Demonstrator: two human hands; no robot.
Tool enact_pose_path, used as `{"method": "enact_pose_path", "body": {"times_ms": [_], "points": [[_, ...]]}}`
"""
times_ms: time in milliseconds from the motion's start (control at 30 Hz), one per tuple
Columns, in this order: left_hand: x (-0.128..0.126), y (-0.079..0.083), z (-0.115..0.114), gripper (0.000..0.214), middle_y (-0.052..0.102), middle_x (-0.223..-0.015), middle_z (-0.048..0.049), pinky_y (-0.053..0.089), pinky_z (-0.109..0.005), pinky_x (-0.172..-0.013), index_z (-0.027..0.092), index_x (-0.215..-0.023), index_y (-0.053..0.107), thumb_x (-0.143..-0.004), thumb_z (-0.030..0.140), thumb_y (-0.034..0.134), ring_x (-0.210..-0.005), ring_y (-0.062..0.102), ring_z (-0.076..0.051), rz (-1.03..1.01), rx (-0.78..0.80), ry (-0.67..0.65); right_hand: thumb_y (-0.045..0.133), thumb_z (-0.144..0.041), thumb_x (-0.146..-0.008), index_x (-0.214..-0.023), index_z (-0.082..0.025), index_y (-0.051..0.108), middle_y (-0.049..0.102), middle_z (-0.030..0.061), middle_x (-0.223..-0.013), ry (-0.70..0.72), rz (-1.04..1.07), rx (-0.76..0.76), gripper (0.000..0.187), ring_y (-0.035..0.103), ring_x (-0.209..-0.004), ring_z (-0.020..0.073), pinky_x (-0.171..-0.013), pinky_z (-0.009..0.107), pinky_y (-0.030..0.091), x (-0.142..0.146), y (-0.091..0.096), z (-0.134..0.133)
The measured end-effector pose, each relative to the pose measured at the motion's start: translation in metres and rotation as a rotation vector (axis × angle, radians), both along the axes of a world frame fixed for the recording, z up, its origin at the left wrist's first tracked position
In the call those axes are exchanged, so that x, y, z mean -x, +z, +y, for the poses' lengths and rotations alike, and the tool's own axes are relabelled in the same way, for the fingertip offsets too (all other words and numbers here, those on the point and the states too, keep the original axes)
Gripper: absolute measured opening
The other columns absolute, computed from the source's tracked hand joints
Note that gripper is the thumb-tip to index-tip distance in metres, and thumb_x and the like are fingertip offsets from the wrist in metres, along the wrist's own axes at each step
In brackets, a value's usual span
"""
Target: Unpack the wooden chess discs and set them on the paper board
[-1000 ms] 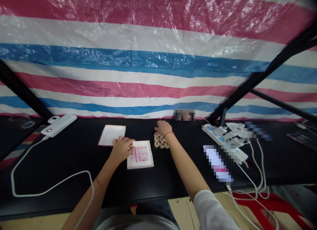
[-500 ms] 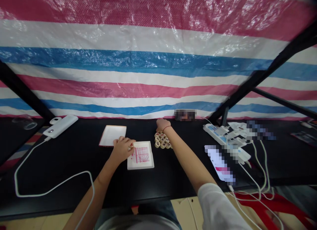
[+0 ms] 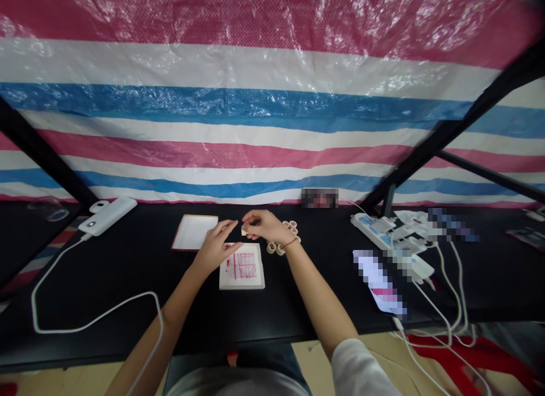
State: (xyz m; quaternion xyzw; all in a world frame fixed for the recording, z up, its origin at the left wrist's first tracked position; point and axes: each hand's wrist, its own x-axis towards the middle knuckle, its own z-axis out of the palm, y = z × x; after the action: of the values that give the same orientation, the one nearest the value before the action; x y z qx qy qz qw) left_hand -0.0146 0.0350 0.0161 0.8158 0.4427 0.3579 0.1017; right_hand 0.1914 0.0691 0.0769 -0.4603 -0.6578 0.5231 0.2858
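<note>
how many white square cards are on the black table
2: a plain card with a red edge farther from the person, and a card with red grid lines nearer, beside the left hand. Neither looks hidden.

Through my feed, pixelation blurs the long flat item [image 3: 378, 280] near the power strip [image 3: 374, 228], the small item [image 3: 319, 198] at the foot of the striped tarpaulin [image 3: 272, 129] and the patch [image 3: 452, 224] at the far right. I can't read the marking on the small piece [image 3: 244, 232] at the right hand's [image 3: 266, 226] fingertips. That hand covers part of the round pieces [image 3: 271, 247], and the white sleeve [image 3: 357, 367] runs off the bottom edge
</note>
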Motion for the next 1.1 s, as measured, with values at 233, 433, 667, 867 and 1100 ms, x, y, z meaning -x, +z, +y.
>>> {"method": "enact_pose_path", "body": {"times_ms": [233, 433, 667, 867, 1100], "points": [[-0.013, -0.001, -0.008, 0.023, 0.063, -0.105, -0.0059, 0.051, -0.033, -0.087, 0.023, -0.111, 0.058, -0.089, 0.026, 0.053, -0.096, 0.063, -0.018, -0.134, -0.04, -0.057, 0.076, -0.038, -0.07, -0.085, -0.017, 0.063, 0.069, 0.0015, -0.082, -0.118, 0.242, -0.069, 0.03, 0.065, -0.062, 0.0109, -0.06, 0.022, 0.054, 0.011, -0.036, -0.026], [-0.014, 0.001, -0.014, 0.015, 0.066, -0.097, -0.0028, 0.04, -0.037, -0.091, 0.022, -0.093, 0.06, -0.081, 0.017, 0.054, -0.092, 0.062, -0.017, 0.019, -0.011, 0.007, 0.08, -0.042, -0.065, -0.085, -0.018, 0.061, 0.069, 0.0029, -0.089, -0.321, 0.47, 0.002, 0.037, 0.067, -0.068, 0.0127, -0.067, 0.027, 0.056, 0.001, -0.051, -0.023], [-0.016, 0.005, -0.019, 0.002, 0.069, -0.09, -0.0017, 0.029, -0.043, -0.09, 0.022, -0.075, 0.061, -0.076, 0.02, 0.061, -0.101, 0.056, -0.025, 0.294, -0.006, 0.03, 0.075, -0.039, -0.07, -0.09, -0.018, 0.06, 0.065, 0.0004, -0.075, -0.342, 0.343, -0.076, 0.032, 0.064, -0.067, 0.0132, -0.067, 0.027, 0.055, -0.003, -0.055, -0.028], [-0.013, -0.001, -0.019, 0.027, 0.065, -0.111, -0.0062, 0.033, -0.043, -0.086, 0.025, -0.104, 0.065, -0.076, 0.03, 0.064, -0.107, 0.051, -0.028, 0.363, 0.059, 0.088, 0.061, -0.017, -0.076, -0.09, -0.02, 0.067, 0.061, 0.0073, -0.105, -0.207, 0.065, -0.394, 0.016, 0.064, -0.088, 0.0156, -0.076, 0.029, 0.053, 0.006, -0.055, -0.05], [-0.006, -0.005, -0.017, 0.041, 0.068, -0.109, -0.0054, 0.034, -0.04, -0.081, 0.026, -0.118, 0.063, -0.077, 0.032, 0.065, -0.106, 0.052, -0.027, 0.36, 0.128, 0.096, 0.059, -0.004, -0.078, -0.089, -0.021, 0.065, 0.07, 0.0039, -0.098, -0.026, -0.275, -0.679, 0.021, 0.061, -0.093, 0.0175, -0.09, 0.033, 0.046, 0.021, -0.063, -0.06]]}}
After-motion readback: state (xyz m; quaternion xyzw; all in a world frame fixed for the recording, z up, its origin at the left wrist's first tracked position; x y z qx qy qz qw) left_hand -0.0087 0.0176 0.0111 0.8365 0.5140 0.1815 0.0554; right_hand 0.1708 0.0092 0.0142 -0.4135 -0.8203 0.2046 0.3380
